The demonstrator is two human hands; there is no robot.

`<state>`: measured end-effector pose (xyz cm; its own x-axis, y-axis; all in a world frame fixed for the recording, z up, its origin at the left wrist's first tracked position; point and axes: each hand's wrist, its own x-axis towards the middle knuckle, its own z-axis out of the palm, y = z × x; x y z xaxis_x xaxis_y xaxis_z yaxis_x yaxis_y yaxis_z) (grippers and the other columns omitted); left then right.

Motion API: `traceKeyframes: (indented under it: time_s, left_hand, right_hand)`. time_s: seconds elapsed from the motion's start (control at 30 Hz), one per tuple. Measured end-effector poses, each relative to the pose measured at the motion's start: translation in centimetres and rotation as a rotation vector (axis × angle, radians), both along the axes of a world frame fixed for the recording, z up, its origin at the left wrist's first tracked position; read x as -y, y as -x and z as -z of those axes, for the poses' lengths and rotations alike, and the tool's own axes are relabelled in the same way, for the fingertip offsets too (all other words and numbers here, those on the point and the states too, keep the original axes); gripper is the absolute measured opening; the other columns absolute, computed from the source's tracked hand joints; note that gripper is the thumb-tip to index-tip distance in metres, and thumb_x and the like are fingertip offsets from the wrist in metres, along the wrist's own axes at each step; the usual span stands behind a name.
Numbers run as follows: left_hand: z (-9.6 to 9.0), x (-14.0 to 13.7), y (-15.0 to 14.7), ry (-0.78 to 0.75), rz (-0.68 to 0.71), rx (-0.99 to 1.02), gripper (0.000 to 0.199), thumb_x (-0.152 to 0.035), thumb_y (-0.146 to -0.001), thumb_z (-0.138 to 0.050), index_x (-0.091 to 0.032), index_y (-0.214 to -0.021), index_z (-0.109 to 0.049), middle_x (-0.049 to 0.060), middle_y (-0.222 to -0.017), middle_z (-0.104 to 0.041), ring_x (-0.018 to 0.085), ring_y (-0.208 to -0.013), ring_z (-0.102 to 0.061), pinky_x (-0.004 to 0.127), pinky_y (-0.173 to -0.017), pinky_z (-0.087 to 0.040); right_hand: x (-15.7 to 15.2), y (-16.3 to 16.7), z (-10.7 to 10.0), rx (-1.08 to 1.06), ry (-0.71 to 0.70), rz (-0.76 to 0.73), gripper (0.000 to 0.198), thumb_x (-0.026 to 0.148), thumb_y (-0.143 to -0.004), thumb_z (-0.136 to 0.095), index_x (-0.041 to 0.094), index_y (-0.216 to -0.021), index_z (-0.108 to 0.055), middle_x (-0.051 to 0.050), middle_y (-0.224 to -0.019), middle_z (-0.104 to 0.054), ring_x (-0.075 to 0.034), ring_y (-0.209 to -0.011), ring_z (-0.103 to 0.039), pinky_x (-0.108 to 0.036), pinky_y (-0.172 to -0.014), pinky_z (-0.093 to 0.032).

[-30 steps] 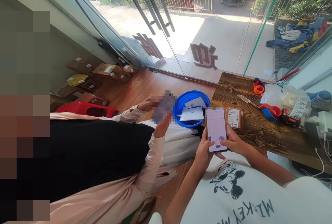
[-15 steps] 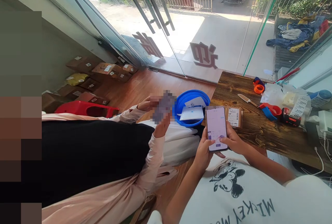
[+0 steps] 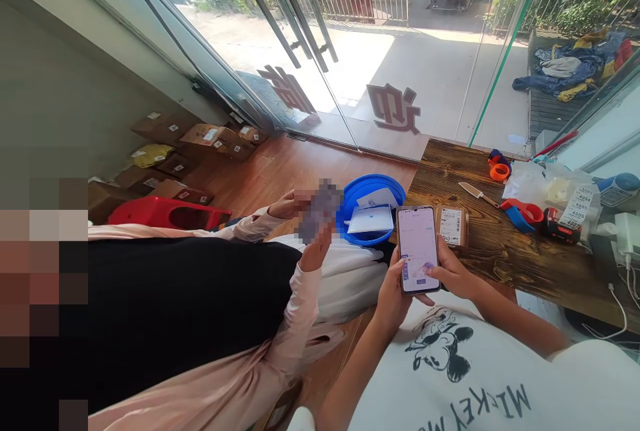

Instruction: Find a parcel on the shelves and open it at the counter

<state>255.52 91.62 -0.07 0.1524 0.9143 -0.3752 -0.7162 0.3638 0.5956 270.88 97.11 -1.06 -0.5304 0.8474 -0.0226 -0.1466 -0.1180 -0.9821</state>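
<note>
A smartphone [image 3: 417, 238] with a lit, pale screen stands upright between my two hands in front of my white shirt. My left hand [image 3: 393, 294] grips its lower left edge, the thumb lying along the side. On the right edge my right hand [image 3: 454, 270] is closed round it, with the thumb over the lower part of the screen. The screen's text is too small to read. Just behind the phone, a small parcel [image 3: 453, 226] with a white label lies on the wooden table [image 3: 500, 244], partly hidden by the phone and my right hand.
At left another person's hands [image 3: 316, 251] hold a blurred-out object. Beyond them stands a blue bin [image 3: 353, 184] with white packets inside. On the table lie a knife [image 3: 477, 194], tape rolls [image 3: 520, 214] and a label roll [image 3: 563, 224]. Boxes [image 3: 205, 134] and a red stool [image 3: 165, 212] are farther left.
My left thumb has moved off the screen to the phone's left edge. My right thumb stays over the lower screen. The other person's hands have shifted slightly right and down in the view.
</note>
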Motion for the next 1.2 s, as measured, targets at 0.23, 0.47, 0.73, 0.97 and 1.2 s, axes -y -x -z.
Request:
traceKeyframes:
  time_s: [0.23, 0.47, 0.73, 0.97, 1.2]
  left_hand:
    - [0.0, 0.3, 0.0, -0.001, 0.012, -0.037, 0.086, -0.049, -0.08, -0.073, -0.034, -0.157, -0.039, 0.009, -0.118, -0.074, 0.03, -0.094, -0.073, 0.031, -0.046, -0.064]
    - [-0.2, 0.7, 0.0, 0.035, 0.022, -0.081, 0.087, -0.049, -0.074, -0.074, -0.034, -0.154, -0.043, 0.01, -0.13, -0.068, 0.032, -0.099, -0.071, 0.029, -0.044, -0.061]
    - [-0.1, 0.9, 0.3, 0.042, 0.017, -0.06, 0.084, -0.04, -0.073, -0.071, -0.032, -0.152, -0.045, 0.01, -0.124, -0.069, 0.033, -0.096, -0.072, 0.038, -0.05, -0.066]
    - [0.2, 0.7, 0.6, 0.017, 0.011, -0.015, 0.086, -0.036, -0.075, -0.071, -0.033, -0.155, -0.041, 0.01, -0.125, -0.068, 0.032, -0.097, -0.072, 0.033, -0.049, -0.065]
    - [0.1, 0.6, 0.5, 0.004, 0.013, -0.007, 0.094, -0.03, -0.076, -0.069, -0.037, -0.16, -0.029, 0.008, -0.12, -0.069, 0.028, -0.087, -0.073, 0.037, -0.048, -0.066]
  right_hand:
    - [0.3, -0.1, 0.8, -0.006, 0.055, -0.025, 0.061, 0.038, -0.085, -0.068, 0.029, -0.14, -0.044, -0.007, -0.124, -0.065, -0.025, -0.103, -0.064, -0.042, -0.089, -0.058]
    - [0.5, -0.3, 1.6, 0.01, 0.035, -0.011, 0.056, 0.035, -0.086, -0.063, 0.029, -0.139, -0.047, -0.007, -0.124, -0.065, -0.027, -0.114, -0.062, -0.049, -0.101, -0.054]
    - [0.3, -0.1, 1.4, 0.016, 0.016, -0.025, 0.055, 0.035, -0.086, -0.066, 0.029, -0.137, -0.048, -0.006, -0.12, -0.066, -0.026, -0.108, -0.063, -0.047, -0.096, -0.057]
    - [0.1, 0.1, 1.9, 0.015, 0.0, -0.015, 0.057, 0.034, -0.085, -0.064, 0.029, -0.139, -0.046, -0.006, -0.122, -0.067, -0.026, -0.109, -0.063, -0.047, -0.095, -0.057]
    - [0.0, -0.1, 1.7, 0.037, -0.001, -0.03, 0.053, 0.036, -0.087, -0.065, 0.029, -0.136, -0.046, -0.007, -0.124, -0.065, -0.026, -0.114, -0.062, -0.048, -0.099, -0.055]
